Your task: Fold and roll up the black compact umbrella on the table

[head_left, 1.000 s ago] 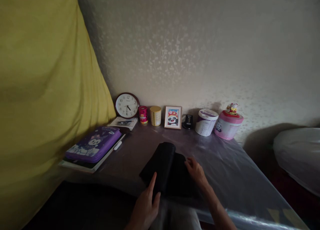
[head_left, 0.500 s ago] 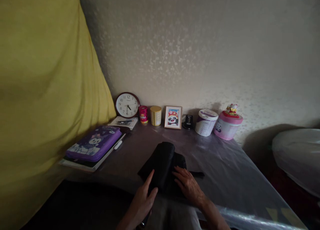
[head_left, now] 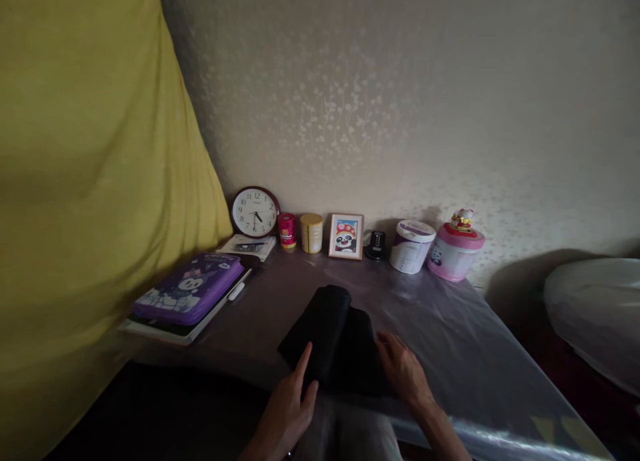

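Black folded cloth (head_left: 323, 331) is lying between the left hand (head_left: 287, 411), which is resting its outstretched forefinger on the near left layer with thumb spread and nothing clasped, and the right hand (head_left: 404, 369), which is curling its fingers at the right edge; whether they are pinching fabric, one cannot tell. Having just slid off the right-hand layer, the right hand is leaving that layer uncovered, while a dark strip lately jutting out beyond it is no longer showing, perhaps signalling that the loose edge is being gathered in or merely hidden. Underneath, a glossy-covered table (head_left: 450, 334) is supporting it all; a purple zip case (head_left: 190, 291) is lying off to the left, while a round clock (head_left: 255, 212), a framed panda picture (head_left: 347, 237) and a purple-and-white tub (head_left: 412, 249) are lining the back.
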Tool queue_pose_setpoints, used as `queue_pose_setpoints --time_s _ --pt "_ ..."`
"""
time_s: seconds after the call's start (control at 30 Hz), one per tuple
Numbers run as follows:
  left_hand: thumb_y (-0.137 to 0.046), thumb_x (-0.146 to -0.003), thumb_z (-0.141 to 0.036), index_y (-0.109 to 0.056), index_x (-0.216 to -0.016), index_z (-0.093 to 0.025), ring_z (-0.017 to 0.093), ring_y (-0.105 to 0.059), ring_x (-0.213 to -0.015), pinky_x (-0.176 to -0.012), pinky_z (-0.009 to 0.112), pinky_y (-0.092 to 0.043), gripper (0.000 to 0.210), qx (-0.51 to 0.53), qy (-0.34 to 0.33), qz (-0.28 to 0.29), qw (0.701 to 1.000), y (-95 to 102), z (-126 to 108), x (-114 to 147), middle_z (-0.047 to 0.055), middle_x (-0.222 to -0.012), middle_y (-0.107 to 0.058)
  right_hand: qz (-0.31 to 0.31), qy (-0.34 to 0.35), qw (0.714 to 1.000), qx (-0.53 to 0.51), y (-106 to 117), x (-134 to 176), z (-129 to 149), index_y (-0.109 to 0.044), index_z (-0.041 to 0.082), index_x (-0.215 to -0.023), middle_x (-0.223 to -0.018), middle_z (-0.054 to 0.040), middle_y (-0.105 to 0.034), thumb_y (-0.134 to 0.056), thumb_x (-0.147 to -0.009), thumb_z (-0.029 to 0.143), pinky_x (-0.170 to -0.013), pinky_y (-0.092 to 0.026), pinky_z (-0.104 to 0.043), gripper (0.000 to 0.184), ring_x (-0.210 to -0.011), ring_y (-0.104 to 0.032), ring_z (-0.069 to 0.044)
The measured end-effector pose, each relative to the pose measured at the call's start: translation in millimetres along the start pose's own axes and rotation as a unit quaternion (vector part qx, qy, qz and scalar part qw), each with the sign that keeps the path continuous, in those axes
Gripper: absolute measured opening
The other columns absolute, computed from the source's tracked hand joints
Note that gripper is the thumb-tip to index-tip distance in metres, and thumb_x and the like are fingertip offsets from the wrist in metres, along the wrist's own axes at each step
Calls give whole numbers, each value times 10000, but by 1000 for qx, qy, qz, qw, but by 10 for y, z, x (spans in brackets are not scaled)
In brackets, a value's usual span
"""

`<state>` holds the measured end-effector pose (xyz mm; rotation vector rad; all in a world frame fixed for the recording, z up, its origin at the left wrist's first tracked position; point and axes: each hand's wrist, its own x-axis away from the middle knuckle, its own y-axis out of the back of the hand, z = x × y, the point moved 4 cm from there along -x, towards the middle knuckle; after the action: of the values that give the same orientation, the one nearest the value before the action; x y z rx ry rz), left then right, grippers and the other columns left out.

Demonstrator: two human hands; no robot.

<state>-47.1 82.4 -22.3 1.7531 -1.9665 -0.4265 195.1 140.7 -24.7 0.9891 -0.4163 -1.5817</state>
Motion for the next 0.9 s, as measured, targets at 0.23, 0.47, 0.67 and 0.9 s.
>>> queue_pose_setpoints --time_s 0.23,0.47,0.67,0.9 --pt "-428 -852 -333 -229 -1447 -194 207 -599 -1082 -932 302 -426 642 1 -37 -9 999 -2 -13 -5 59 -1037 -704 25 -196 963 -184 -207 -240 -294 -637 172 -980 -777 -69 -691 -520 -744 444 -497 -523 -303 379 -708 -669 -235" --pt "-436 -861 -380 -205 -1453 -192 197 -575 -1123 -968 290 -414 663 34 -51 4 998 -3 10 3 72 -1207 -636 29 -288 908 -302 -253 -322 -138 -656 151 -908 -729 -36 -662 -601 -676 450 -401 -441 -223 382 -604 -619 -174" --pt "-401 -871 -328 -184 -1457 -158 184 -482 -1236 -1046 310 -350 647 37 -61 10 997 -50 59 -5 94 -1349 -517 -5 -247 884 -397 -350 -489 87 -626 141 -960 -693 -24 -660 -673 -612 412 -459 -471 -247 444 -579 -617 -169" --pt "-358 -889 -301 -164 -1456 -98 194 -502 -1218 -1033 305 -361 632 7 -82 29 996 -83 65 17 144 -1332 -524 -7 -222 884 -411 -401 -676 490 -559 151 -1088 -632 33 -569 -670 -633 355 -426 -468 -229 510 -549 -572 -140"
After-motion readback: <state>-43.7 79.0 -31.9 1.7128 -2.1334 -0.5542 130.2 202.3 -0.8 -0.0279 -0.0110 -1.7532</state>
